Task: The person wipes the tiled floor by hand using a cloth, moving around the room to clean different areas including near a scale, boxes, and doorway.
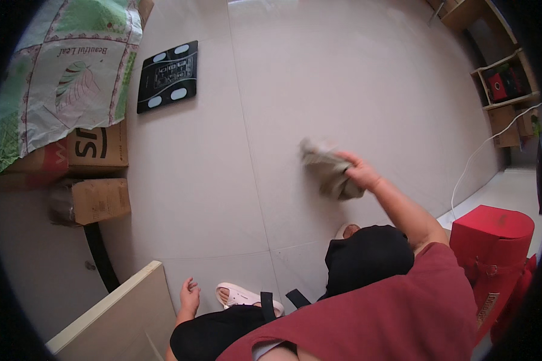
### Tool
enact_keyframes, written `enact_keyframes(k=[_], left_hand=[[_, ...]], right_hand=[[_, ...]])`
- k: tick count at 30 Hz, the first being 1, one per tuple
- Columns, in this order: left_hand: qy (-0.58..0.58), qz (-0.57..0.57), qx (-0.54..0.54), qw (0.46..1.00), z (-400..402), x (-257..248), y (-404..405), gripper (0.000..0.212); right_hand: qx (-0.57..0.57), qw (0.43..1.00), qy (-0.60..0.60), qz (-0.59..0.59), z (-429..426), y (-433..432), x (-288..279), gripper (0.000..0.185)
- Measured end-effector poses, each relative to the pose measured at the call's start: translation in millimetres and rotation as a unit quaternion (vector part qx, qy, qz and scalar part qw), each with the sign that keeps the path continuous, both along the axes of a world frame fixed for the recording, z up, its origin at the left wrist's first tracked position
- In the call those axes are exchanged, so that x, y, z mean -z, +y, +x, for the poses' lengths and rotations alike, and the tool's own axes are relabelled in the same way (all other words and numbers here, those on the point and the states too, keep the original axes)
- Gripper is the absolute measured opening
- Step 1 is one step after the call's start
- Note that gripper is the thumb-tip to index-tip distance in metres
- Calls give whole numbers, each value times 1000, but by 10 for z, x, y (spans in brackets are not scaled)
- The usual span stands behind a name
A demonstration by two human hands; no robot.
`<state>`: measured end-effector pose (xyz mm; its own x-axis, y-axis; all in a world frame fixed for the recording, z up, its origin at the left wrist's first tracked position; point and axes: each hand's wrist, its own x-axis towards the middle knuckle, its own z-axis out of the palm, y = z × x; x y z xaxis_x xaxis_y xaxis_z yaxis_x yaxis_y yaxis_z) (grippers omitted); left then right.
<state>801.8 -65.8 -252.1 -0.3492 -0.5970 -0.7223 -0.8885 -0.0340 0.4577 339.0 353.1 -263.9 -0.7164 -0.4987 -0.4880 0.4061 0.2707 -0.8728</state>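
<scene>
My right hand (363, 173) grips a bunched grey-green cloth (329, 173) above the pale tiled floor (198, 189). The cloth's far end is blurred, and I cannot tell whether it touches the tiles. My left hand (189, 295) hangs low beside my left knee with its fingers loosely apart and nothing in them. It is nearest to the edge of a pale wooden panel (131, 307) and a light pink slipper (241, 295) on my foot.
A black bathroom scale (168, 76) lies at the upper left. Cardboard boxes (101, 201) stand along the left, some under a green-and-white patterned cover (79, 76). On the right are a red case (490, 261), a white cable (472, 155) and wooden shelving (506, 106).
</scene>
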Motion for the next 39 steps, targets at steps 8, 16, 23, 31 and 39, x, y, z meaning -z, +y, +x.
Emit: enact_keyframes(k=[8, 16, 23, 31, 39], left_hand=[[-4, -11, 66, 998, 96, -54, 81, 47], [-18, -115, 258, 959, -270, -359, -624, 41], [-124, -176, 438, 873, -2369, -513, -687, 59], [-243, -188, 611, 729, -3221, -204, -2, 102], [-207, -225, 628, 715, -3143, 220, -29, 118]], right_hand=[[205, 818, 182, 505, -262, 972, 1032, 63], [-117, 861, 311, 386, -113, -366, 640, 64], [-595, 687, 395, 136, 1038, -1085, 384, 57], [-357, 907, 210, 80, 989, -774, -466, 59], [100, 953, 175, 227, 1116, 313, -1332, 51]])
